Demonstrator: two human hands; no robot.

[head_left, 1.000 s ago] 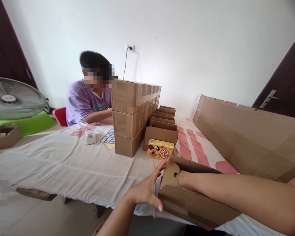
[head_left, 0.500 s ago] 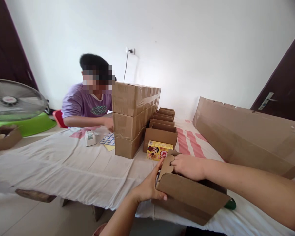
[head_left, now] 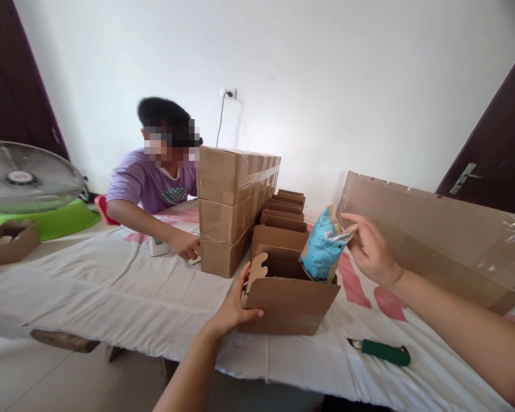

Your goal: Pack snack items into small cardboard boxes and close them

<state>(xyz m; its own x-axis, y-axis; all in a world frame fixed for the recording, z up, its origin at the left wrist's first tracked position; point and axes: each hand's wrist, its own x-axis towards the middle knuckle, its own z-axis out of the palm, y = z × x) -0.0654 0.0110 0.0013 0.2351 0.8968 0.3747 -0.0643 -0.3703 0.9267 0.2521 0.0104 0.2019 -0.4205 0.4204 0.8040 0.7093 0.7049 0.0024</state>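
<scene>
My left hand (head_left: pixel 236 306) grips the left end of an open brown cardboard box (head_left: pixel 285 303) that stands upright on the cloth-covered table (head_left: pixel 111 292). My right hand (head_left: pixel 369 249) pinches the top of a blue snack bag (head_left: pixel 324 249), whose lower part sits inside the box's opening. Behind the box runs a row of several open cardboard boxes (head_left: pixel 283 214).
A stack of three sealed cartons (head_left: pixel 229 206) stands mid-table. A large flat cardboard sheet (head_left: pixel 433 234) leans at the right. A green-handled cutter (head_left: pixel 381 352) lies near the front edge. A person in a purple shirt (head_left: pixel 150 183) reaches across at the left. A fan (head_left: pixel 26 177) stands far left.
The box was tipped upright and moved away from me. My right hand came out of it and now holds a blue snack bag. The yellow carton is hidden now. The other person's hand reached forward.
</scene>
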